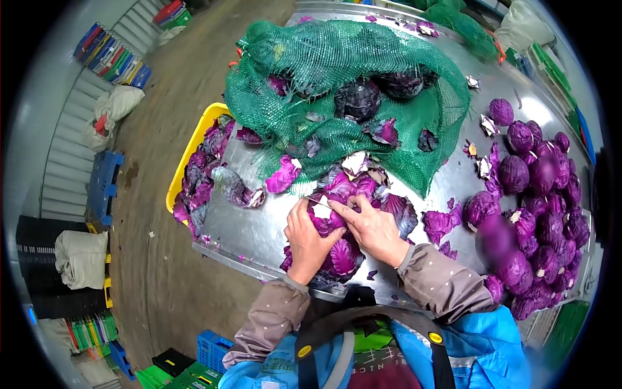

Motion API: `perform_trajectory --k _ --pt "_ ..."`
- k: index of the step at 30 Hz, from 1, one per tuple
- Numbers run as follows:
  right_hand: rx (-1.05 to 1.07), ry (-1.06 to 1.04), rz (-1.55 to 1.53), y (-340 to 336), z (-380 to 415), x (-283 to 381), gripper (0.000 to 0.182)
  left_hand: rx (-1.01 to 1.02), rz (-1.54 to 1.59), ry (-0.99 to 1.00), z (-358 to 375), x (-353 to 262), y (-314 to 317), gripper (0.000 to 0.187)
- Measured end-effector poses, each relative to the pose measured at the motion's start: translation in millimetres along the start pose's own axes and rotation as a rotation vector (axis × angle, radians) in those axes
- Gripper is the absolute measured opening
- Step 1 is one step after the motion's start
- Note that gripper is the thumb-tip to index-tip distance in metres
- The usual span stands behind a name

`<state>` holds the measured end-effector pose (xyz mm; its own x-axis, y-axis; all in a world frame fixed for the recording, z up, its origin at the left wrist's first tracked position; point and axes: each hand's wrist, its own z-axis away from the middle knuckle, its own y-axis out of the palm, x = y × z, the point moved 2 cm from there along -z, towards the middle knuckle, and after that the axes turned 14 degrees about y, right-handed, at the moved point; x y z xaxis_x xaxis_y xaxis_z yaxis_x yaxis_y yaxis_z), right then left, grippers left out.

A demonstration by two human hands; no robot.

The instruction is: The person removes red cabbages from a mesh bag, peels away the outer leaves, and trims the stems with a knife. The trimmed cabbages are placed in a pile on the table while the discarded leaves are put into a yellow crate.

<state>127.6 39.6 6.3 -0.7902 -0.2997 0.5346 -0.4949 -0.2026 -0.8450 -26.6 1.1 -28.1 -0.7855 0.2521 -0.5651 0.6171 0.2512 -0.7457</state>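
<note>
My left hand [306, 236] is wrapped around a red cabbage [326, 223], its cut white stem end facing up. The fingers of my right hand [374, 228] are closed at the stem, where the thin blade of what looks like a small knife [319, 201] lies across it; its handle is hidden in the hand. Loose purple leaves [400, 211] are heaped around the cabbage, and more lie under my hands. Just beyond them, a green mesh bag [414, 159] holds dark, untrimmed cabbages [357, 99].
A pile of trimmed red cabbages [541, 214] covers the right side of the metal table [259, 223]. A yellow crate [175, 185] full of leaves stands against the left edge. Leaf scraps [439, 223] lie on the tabletop. Blue crates [212, 350] are on the floor.
</note>
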Motion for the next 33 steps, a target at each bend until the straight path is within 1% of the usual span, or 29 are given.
perform_trajectory --k 1,3,5,7,9,12,13,15,16,18,19,20,21,22,23,24,25,26,27,29,31,33 --pt "-0.004 -0.004 -0.004 0.6 -2.2 0.8 0.05 0.008 -0.033 0.009 -1.5 -0.9 0.4 0.092" --pt "-0.042 0.01 0.134 -1.3 -6.8 4.2 0.054 0.03 -0.038 0.003 -7.3 -1.1 0.2 0.091" --pt "-0.056 -0.003 0.142 -1.1 -17.0 4.3 0.052 0.045 -0.052 0.017 -11.5 -2.1 3.0 0.089" --pt "-0.145 -0.09 0.148 0.4 -33.8 5.3 0.047 0.038 -0.054 -0.001 -15.5 -4.7 5.8 0.087" --pt "-0.054 -0.117 0.265 0.9 -48.8 7.7 0.039 0.063 -0.132 0.038 -15.9 -11.5 5.1 0.086" --pt "-0.051 -0.13 0.319 2.5 -70.8 6.5 0.022 0.039 -0.153 0.056 -12.7 -11.0 6.6 0.088" --pt "-0.035 -0.133 0.275 2.1 -74.8 4.4 0.02 0.022 -0.151 0.063 -12.2 -11.1 6.6 0.089" --pt "0.039 -0.083 0.343 6.6 -85.9 4.3 0.021 0.019 -0.158 0.052 -9.7 -11.1 7.4 0.09" --pt "0.039 -0.082 0.344 7.5 -88.2 2.4 0.021 0.004 -0.157 0.051 -9.4 -10.9 8.3 0.089" --pt "-0.091 -0.138 0.283 8.8 -92.3 -2.3 0.013 -0.014 -0.157 0.051 -7.4 -13.2 8.8 0.088" --pt "-0.117 -0.053 0.285 18.8 -95.5 -14.0 0.014 0.057 -0.194 0.083 -1.5 -18.4 9.0 0.087" --pt "-0.083 0.025 0.25 30.6 -103.7 -36.6 0.015 0.122 -0.233 0.12 2.5 -23.2 10.4 0.086" --pt "-0.054 0.099 0.213 36.8 -111.1 -57.6 0.016 0.088 -0.38 0.219 16.6 -32.6 19.3 0.085" --pt "-0.062 0.077 0.129 34.4 -104.6 -59.7 0.021 0.076 -0.327 0.24 27.3 -31.5 20.1 0.085" --pt "-0.062 0.084 0.126 35.5 -100.5 -61.6 0.021 0.07 -0.27 0.257 35.4 -29.8 22.4 0.084" --pt "-0.017 0.165 0.101 28.2 -92.6 -58.3 0.024 0.044 -0.167 0.173 36.4 -21.2 16.9 0.085" --pt "0.029 0.251 0.077 26.0 -82.9 -58.4 0.028 -0.017 -0.092 0.138 36.4 -11.6 10.1 0.087" --pt "-0.017 0.254 -0.027 25.5 -76.5 -63.9 0.037 -0.043 -0.025 0.09 36.1 -6.7 4.5 0.089" --pt "-0.041 0.254 -0.165 14.7 -66.2 -58.2 0.05 -0.081 0.038 0.044 33.2 -2.0 0.1 0.09" --pt "0.228 0.355 -0.236 -13.0 -33.2 -22.3 0.063 -0.154 0.055 0.007 33.6 4.1 -1.4 0.092" --pt "0.263 0.315 -0.266 2.9 -22.4 -14.8 0.069 -0.136 0.039 0.004 31.9 -2.3 -3.0 0.092" --pt "0.31 0.366 -0.238 0.2 -22.0 -7.8 0.056 -0.122 0.004 0.052 29.1 -8.7 -2.7 0.095"
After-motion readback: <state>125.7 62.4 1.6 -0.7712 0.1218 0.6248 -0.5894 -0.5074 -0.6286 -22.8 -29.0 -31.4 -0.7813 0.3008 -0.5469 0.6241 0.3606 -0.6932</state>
